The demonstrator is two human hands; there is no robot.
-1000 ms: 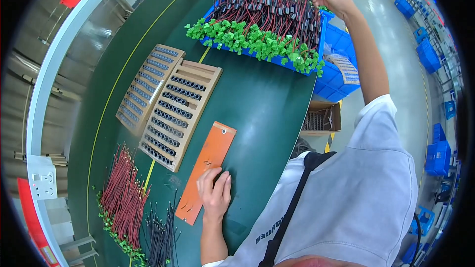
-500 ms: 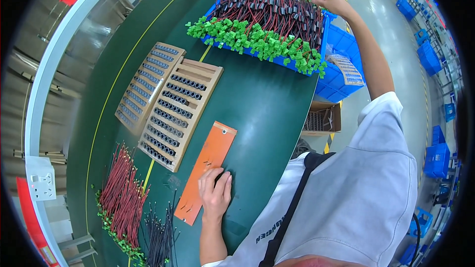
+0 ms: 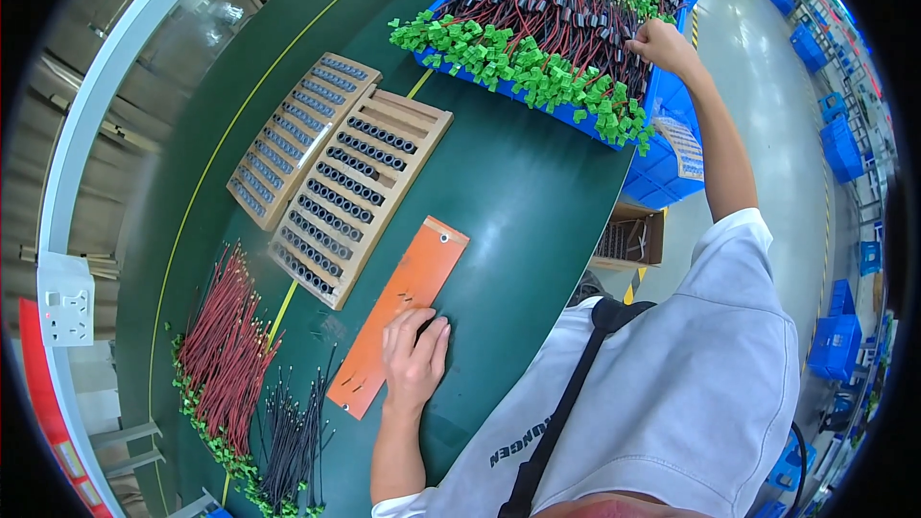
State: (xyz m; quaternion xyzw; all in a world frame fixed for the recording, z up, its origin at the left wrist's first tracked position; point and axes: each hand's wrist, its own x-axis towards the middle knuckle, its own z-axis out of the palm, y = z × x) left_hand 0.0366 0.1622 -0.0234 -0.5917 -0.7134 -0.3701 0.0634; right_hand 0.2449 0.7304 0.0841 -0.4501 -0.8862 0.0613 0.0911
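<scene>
Wire harnesses (image 3: 552,24) in red and black, with green connectors along the near edge, lie heaped in a blue bin (image 3: 566,115) at the far right of the green table (image 3: 518,192). The right hand (image 3: 662,46) is at the right side of this heap, its fingers curled and bunched close; whether they are clamped on a wire cannot be told. The left hand (image 3: 413,355) rests at the right edge of a long orange board (image 3: 408,293), fingers bent with a gap showing between them; its fingertips are too unclear to tell whether they pinch anything. Left of the board, two slotted wooden racks (image 3: 395,190) lie side by side, the nearer one bearing rows of black cylindrical pieces (image 3: 343,207). Nearer the person, red wires (image 3: 225,345) with green connectors lie spread beside a smaller bunch of black wires (image 3: 291,441).
</scene>
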